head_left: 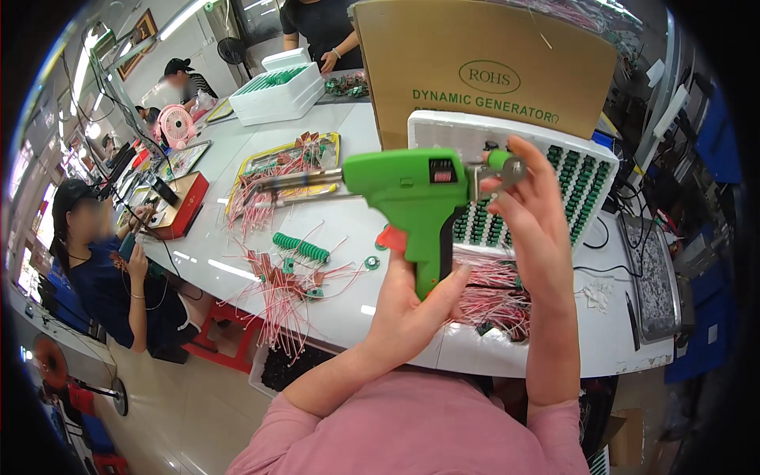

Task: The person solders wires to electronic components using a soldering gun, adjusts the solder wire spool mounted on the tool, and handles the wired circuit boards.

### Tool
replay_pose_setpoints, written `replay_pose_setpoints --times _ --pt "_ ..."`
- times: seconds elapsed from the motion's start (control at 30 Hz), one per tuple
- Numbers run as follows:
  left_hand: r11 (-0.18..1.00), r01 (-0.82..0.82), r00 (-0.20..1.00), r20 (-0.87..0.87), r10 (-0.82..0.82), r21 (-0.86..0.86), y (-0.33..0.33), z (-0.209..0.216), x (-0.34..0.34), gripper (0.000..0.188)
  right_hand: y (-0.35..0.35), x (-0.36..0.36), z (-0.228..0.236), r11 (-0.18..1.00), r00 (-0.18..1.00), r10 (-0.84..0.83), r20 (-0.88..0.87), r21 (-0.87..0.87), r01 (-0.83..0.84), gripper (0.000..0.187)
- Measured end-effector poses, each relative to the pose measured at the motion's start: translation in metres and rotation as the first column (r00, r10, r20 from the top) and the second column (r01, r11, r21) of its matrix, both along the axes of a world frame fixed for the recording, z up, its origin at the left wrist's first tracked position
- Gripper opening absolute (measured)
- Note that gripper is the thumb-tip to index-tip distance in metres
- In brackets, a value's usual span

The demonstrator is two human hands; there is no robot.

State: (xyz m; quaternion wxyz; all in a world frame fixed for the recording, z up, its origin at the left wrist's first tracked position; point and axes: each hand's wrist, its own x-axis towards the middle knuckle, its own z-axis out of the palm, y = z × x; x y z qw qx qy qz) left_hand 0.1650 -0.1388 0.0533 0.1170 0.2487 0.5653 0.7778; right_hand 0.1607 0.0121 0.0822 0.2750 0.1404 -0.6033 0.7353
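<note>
A green soldering gun (408, 186) is held up in front of me, its long metal tip pointing left. My left hand (412, 313) wraps round its handle, close to the red trigger (391, 238). At the back of the gun, my right hand (529, 202) has its fingers closed about a rear fitting with a metal bracket, a green roll (498, 159) and a round metal disc (514, 171). Below the gun, bundles of pink and white wires (495, 305) lie on the white table. A row of green coils (301, 248) and wired small boards (277, 273) lie to the left.
Behind my right hand leans a white foam tray (590, 158) filled with green parts, before a large cardboard box (483, 71). A yellow-rimmed tray (332, 146) stands farther left, a metal tray (653, 277) at right. Co-workers sit at left; another person stands at the back.
</note>
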Motion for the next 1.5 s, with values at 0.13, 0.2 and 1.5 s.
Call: replay_pose_setpoints --times 0.13,0.2,1.5 --pt "0.999 0.032 0.998 0.059 -0.032 -0.013 -0.001 -0.015 -0.011 0.04 0.02 0.025 -0.002 0.977 0.999 -0.004 -0.049 0.215 0.015 0.07" --pt "0.996 0.059 0.993 0.103 -0.052 -0.063 -0.003 -0.023 -0.016 0.038 0.018 0.03 -0.001 0.925 0.996 -0.035 -0.085 0.374 0.064 0.07" --pt "0.977 0.139 0.99 0.04 -0.135 -0.162 0.001 -0.053 -0.024 0.042 0.011 0.032 -0.012 0.909 0.978 -0.125 -0.165 0.376 0.179 0.042"
